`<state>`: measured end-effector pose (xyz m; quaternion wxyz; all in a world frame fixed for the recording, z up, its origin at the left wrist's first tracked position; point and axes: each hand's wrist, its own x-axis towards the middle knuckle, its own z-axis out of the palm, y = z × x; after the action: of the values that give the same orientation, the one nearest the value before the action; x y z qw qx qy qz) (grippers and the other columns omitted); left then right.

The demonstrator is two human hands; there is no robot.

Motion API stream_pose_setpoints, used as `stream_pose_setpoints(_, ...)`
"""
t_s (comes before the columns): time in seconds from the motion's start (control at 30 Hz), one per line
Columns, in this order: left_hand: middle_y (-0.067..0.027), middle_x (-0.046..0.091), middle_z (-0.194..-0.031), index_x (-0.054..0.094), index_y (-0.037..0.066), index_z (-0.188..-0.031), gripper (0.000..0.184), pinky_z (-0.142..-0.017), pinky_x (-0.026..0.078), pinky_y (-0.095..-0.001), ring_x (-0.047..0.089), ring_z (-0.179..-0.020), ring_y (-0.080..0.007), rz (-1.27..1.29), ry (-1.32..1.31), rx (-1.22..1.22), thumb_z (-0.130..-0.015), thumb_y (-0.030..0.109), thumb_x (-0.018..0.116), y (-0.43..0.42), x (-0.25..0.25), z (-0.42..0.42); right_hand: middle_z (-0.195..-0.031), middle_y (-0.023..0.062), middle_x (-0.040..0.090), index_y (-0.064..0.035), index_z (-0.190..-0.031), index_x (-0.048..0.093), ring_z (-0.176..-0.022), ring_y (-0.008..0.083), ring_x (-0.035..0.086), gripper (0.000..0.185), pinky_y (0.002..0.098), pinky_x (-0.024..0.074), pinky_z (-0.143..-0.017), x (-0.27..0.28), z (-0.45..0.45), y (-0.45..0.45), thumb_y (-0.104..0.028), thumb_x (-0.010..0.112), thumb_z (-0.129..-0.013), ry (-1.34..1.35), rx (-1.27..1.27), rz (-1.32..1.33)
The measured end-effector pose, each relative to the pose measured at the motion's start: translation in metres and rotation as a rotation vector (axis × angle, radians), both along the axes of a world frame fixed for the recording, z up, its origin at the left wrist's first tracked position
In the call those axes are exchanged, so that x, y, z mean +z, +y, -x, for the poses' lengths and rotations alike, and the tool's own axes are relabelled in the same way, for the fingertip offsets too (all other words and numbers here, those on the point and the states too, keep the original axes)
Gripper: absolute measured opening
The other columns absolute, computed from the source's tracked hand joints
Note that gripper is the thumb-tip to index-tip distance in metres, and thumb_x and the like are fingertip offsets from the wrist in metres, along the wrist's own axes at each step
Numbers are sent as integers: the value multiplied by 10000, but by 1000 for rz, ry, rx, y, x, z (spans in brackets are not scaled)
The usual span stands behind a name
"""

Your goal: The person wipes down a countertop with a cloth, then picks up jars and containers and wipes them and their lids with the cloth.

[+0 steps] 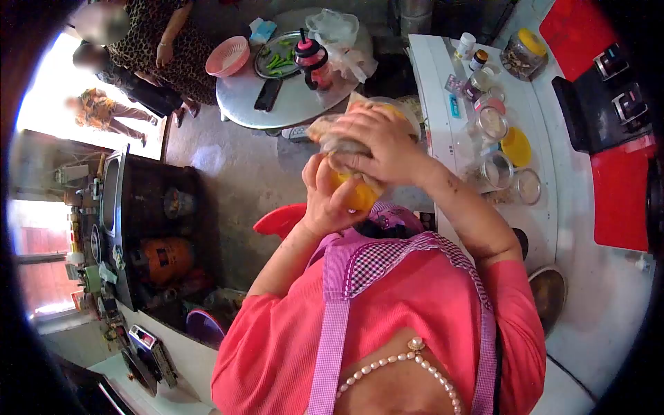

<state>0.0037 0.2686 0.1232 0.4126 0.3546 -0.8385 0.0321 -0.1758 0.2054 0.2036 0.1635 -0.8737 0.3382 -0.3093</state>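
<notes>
Both my hands are together in front of my chest, above the apron. Fingers of my left hand (333, 197) curl around a smooth yellow object (361, 198), mostly hidden, so its kind cannot be made out. My right hand (370, 142) presses a crumpled beige-brown cloth (322, 128) over the upper side of it. The cloth sticks out to the left of the right hand's fingers.
A round table (235, 104) ahead holds a plate of green peppers (278, 61), a phone (268, 95), a pink basket (227, 57) and a bottle (311, 61). Several jars (496, 171) and a yellow lid (515, 146) occupy the right counter. People (149, 41) stand far left.
</notes>
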Motion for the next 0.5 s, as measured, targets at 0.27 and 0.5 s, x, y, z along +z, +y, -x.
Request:
stream_pose_setpoints(0.27, -244, 340, -1326, 464, 230, -1264, 824, -933, 319, -553, 341, -1202, -458, -127, -14, -105, -516, 304, 802, 3, 30, -14, -1161, 115, 594, -112, -1239, 544, -1100, 265, 544, 548, 358, 386, -955, -21, 11, -28, -500, 547, -852, 60, 2, -226)
stream_pose_setpoints(0.5, -264, 282, -1374, 452, 115, -1289, 861, -944, 385, -511, 419, -1188, -456, -233, 56, -210, -569, 404, 824, -3, 91, -46, -1260, 96, 531, -62, -1328, 449, -1159, 177, 494, 681, 300, 420, -938, -81, 28, -22, -566, 502, -873, -517, 45, -1175)
